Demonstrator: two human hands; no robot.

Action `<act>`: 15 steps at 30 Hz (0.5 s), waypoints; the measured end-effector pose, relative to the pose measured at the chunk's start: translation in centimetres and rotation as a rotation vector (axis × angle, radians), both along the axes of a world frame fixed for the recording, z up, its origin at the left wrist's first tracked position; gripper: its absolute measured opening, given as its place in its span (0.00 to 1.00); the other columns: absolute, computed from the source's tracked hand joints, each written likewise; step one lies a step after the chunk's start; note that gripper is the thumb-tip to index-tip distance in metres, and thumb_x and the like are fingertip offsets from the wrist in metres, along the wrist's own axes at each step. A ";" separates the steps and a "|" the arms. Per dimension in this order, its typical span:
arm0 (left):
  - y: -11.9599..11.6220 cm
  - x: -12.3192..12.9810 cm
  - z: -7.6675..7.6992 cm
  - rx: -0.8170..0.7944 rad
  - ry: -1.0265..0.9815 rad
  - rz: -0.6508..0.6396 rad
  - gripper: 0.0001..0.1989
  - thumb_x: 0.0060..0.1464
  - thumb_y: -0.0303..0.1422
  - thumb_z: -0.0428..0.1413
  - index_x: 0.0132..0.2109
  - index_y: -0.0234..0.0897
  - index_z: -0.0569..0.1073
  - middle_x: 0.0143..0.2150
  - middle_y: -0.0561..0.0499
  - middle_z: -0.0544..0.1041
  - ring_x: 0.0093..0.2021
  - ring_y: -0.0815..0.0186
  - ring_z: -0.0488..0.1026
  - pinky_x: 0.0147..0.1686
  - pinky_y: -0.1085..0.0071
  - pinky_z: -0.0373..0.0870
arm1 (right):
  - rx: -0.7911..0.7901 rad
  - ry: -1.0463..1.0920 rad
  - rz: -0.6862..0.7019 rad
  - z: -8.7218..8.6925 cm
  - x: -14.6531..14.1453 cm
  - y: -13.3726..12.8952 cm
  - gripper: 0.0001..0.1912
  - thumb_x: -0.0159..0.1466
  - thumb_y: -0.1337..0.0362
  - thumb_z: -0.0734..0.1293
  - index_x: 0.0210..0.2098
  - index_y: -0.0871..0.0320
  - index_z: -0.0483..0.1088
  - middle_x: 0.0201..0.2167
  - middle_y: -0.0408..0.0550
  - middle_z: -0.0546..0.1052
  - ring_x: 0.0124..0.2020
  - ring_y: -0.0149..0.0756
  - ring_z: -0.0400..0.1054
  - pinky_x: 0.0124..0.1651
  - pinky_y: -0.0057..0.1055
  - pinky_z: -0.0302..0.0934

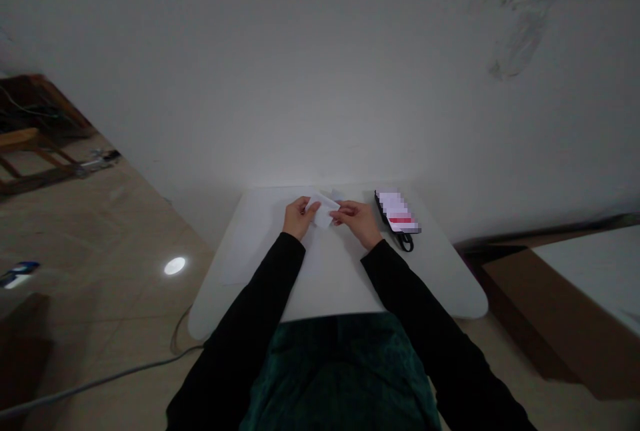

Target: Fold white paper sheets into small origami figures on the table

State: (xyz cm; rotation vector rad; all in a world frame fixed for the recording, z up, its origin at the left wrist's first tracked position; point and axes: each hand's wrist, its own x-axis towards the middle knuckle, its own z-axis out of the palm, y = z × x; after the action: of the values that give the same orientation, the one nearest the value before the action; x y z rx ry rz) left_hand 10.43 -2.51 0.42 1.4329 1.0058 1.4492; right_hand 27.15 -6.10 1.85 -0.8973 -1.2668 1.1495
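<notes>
A small piece of white paper (323, 209), which looks folded, is held between both hands above the white table (330, 284). My left hand (299, 217) pinches its left side, thumb on top. On the right side, my right hand (359, 219) grips the paper's edge between thumb and fingers. Large white sheets (255, 237) lie flat under and left of my left hand. A phone with a lit, pixelated screen (397, 212) lies to the right of my right hand.
A black strap loop (406, 242) sticks out by the phone. The wall (325, 71) rises behind the table. A brown box (560, 311) stands at the right, a wooden stool (30, 144) far left. A grey cable (110, 377) runs across the floor.
</notes>
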 end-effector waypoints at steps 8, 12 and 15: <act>-0.4 0.2 0.2 0.089 0.096 0.067 0.10 0.47 0.38 0.59 0.33 0.35 0.74 0.29 0.53 0.74 0.30 0.69 0.70 0.31 0.75 0.65 | 0.060 -0.054 -0.031 -0.2 -0.2 0.0 0.16 0.53 0.51 0.70 0.26 0.59 0.74 0.21 0.45 0.76 0.23 0.33 0.71 0.24 0.27 0.65; -0.7 0.3 0.6 0.063 0.080 0.042 0.11 0.47 0.39 0.59 0.33 0.35 0.74 0.30 0.52 0.75 0.31 0.68 0.71 0.31 0.75 0.65 | 0.084 -0.113 -0.036 0.0 -0.2 -0.1 0.18 0.54 0.48 0.68 0.23 0.58 0.74 0.18 0.45 0.75 0.20 0.32 0.68 0.24 0.29 0.65; -0.9 0.5 0.8 0.054 0.057 0.023 0.12 0.46 0.40 0.60 0.32 0.34 0.74 0.29 0.51 0.76 0.29 0.68 0.71 0.30 0.74 0.66 | 0.063 -0.089 -0.040 0.2 0.0 -0.3 0.18 0.55 0.49 0.68 0.22 0.58 0.75 0.17 0.45 0.75 0.19 0.32 0.68 0.25 0.29 0.63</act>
State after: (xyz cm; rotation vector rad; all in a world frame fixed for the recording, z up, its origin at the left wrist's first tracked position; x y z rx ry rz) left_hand 10.91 -3.44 1.21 1.5132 1.0283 1.4697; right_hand 27.17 -6.40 2.08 -0.9306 -1.3444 1.0425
